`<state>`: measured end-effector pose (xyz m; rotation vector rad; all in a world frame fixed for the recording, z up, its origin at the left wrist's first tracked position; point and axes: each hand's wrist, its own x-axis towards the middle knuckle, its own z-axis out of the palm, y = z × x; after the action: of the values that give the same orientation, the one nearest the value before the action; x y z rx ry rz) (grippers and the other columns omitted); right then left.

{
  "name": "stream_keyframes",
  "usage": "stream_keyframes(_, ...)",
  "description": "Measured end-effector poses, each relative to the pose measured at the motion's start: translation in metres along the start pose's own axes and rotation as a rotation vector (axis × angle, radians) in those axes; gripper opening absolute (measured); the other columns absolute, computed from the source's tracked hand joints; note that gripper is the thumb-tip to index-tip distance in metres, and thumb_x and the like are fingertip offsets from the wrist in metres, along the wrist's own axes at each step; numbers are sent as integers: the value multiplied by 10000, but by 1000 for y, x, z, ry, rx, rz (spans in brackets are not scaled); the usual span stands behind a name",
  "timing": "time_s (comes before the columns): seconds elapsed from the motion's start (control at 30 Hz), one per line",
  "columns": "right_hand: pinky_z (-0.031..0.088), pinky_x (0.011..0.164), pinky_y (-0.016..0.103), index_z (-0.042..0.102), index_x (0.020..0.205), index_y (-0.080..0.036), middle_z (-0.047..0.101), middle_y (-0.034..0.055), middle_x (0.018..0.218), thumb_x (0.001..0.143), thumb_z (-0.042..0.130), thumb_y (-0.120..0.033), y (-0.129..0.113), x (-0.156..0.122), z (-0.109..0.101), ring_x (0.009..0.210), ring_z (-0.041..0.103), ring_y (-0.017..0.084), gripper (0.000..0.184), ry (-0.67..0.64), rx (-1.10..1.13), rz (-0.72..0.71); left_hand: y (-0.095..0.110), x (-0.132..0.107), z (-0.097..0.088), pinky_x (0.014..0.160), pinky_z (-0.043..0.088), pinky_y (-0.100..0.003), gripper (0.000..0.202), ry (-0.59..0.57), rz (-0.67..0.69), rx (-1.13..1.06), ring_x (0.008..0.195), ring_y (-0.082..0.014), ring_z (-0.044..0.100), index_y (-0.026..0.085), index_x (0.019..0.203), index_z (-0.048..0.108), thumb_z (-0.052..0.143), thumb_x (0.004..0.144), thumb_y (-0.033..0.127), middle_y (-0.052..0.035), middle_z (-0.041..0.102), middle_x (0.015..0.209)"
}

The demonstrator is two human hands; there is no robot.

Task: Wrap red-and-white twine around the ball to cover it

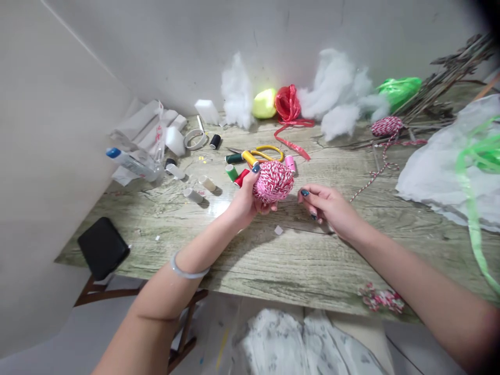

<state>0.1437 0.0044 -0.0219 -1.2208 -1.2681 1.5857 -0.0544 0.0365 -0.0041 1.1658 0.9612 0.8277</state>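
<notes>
In the head view my left hand (247, 197) is wrapped round a ball covered in red-and-white twine (274, 181), thumb on its left side and fingers underneath. A pink patch shows low on the ball. To the right, my right hand (322, 204) is closed in a pinch, a short gap from the ball; whatever its fingertips hold is too small to make out. Just behind the ball lie thread spools, among them a yellow spool (250, 158), a green spool (231, 172), a red spool (241, 178) and a pink spool (290, 164), beside yellow-handled scissors (269, 151).
White stuffing (332, 88), red plastic ribbon (288, 103) and a yellow bundle (265, 103) line the wall. A glue bottle (133, 164) and tape roll (195, 139) lie left. Right are a twine bundle (386, 126), dry stalks (449, 83) and white cloth (437, 172).
</notes>
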Motion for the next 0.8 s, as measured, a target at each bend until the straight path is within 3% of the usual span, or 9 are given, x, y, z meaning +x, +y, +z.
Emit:
stream_keyframes(0.17,272,332,189,587,816,-201,466,-69,516,839,519,-365,-1,1,-6,350,358,63,179,83,-116,35,1,4,0,355,246,-223,736,39,-132,-137,495,-149,564,180,1146,589,468,745,786,-91,678,787)
stream_keyframes(0.27,306,329,193,617,1003,-213,584,-27,692,859,517,-333,-1,2,-10,383,434,65,212,158,-278,22,-1,5,-1,356,246,-209,740,41,-116,-121,527,-155,600,204,1241,538,515,757,763,-112,699,894)
stream_keyframes(0.37,361,357,217,550,1212,-232,645,38,1005,839,560,-281,0,2,-12,423,466,55,376,215,-400,-38,-1,2,-2,364,278,-185,628,44,-28,-42,551,-151,638,267,1261,488,569,798,683,-100,688,998)
stream_keyframes(0.5,448,498,250,463,1331,-242,501,106,1395,801,594,-166,-1,-2,-9,523,481,38,552,322,-494,-303,4,-5,-6,405,388,-184,476,123,206,180,594,-130,654,304,1217,490,651,821,514,-72,657,1099)
stream_keyframes(0.6,444,489,263,357,1419,-322,360,81,1540,819,574,-137,-2,-8,0,546,476,48,663,214,-353,-411,9,-7,-8,393,405,-169,437,135,306,241,572,-99,635,295,1204,498,621,838,500,-59,645,1078)
stream_keyframes(0.7,474,481,282,262,1459,-381,308,58,1581,828,596,-158,0,-11,14,574,502,72,748,44,-195,-387,11,-8,-6,321,347,-146,451,59,281,184,491,-93,613,282,1187,485,578,845,562,-40,647,942)
stream_keyframes(0.8,532,557,313,266,1439,-348,537,71,1403,821,637,-205,6,-9,26,654,595,126,735,-28,-124,-292,12,-9,0,289,314,-149,449,-7,202,99,435,-92,576,267,1155,494,528,862,605,-21,623,808)
